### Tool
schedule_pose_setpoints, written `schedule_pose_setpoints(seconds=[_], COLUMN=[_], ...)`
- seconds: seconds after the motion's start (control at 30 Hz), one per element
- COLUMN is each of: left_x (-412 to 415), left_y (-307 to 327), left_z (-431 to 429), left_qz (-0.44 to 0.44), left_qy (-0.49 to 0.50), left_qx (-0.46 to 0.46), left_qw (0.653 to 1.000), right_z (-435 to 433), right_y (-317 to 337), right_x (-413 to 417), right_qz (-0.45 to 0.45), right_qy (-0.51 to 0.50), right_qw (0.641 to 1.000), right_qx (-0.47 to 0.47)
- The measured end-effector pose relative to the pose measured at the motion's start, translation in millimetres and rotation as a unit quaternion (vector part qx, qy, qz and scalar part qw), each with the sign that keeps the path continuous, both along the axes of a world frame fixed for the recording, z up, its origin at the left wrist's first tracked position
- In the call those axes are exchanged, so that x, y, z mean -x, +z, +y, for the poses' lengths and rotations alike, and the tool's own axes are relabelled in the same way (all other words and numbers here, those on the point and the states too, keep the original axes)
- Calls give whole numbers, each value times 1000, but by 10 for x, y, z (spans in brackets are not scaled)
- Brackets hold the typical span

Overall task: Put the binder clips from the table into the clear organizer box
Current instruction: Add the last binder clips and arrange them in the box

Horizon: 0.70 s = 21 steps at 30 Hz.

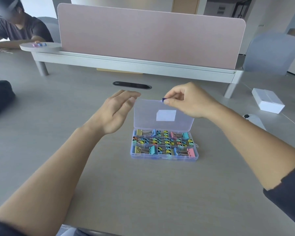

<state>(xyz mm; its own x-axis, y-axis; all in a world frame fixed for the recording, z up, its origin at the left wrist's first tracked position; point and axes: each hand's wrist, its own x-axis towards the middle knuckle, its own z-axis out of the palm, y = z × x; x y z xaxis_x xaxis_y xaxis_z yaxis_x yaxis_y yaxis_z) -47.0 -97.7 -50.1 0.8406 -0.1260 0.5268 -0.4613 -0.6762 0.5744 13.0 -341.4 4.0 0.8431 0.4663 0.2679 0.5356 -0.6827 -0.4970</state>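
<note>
The clear organizer box [163, 156] lies on the grey table in front of me, its compartments filled with several coloured binder clips [163, 142]. Its clear lid [162, 114] stands upright at the back, with a white label on it. My right hand [186, 101] pinches the lid's top edge at its small blue latch [163, 99], thumb and forefinger closed on it. My left hand [117, 110] hovers just left of the lid, fingers apart and holding nothing. I see no loose clips on the table near the box.
A pink divider panel [150, 36] on a grey rail crosses the table behind the box, with a dark cable slot [131, 85] before it. A white box [267, 103] lies right, a black bag [0, 97] left. Another person [15, 29] sits far left.
</note>
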Motion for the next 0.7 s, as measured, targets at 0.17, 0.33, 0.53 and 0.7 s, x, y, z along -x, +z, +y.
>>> schedule_pose_setpoints(seconds=[0.17,0.33,0.53,0.7], left_x=[175,185,139,114], left_y=[91,63,-51,-109], left_z=[-270,-334,-383,-398], left_qz=[-22,10,-37,0], left_qy=[-92,-135,-170,-171], left_qx=[-17,-64,-127,-139], left_qw=[995,989,977,975], right_z=[-67,-184,-249,-266], right_y=[-66,-278,-713,-903], right_x=[437,720,880,929], right_qz=[-22,-42,-197,-272], right_qy=[17,41,82,97], right_qw=[999,998,975,955], right_qx=[-25,-6,66,63])
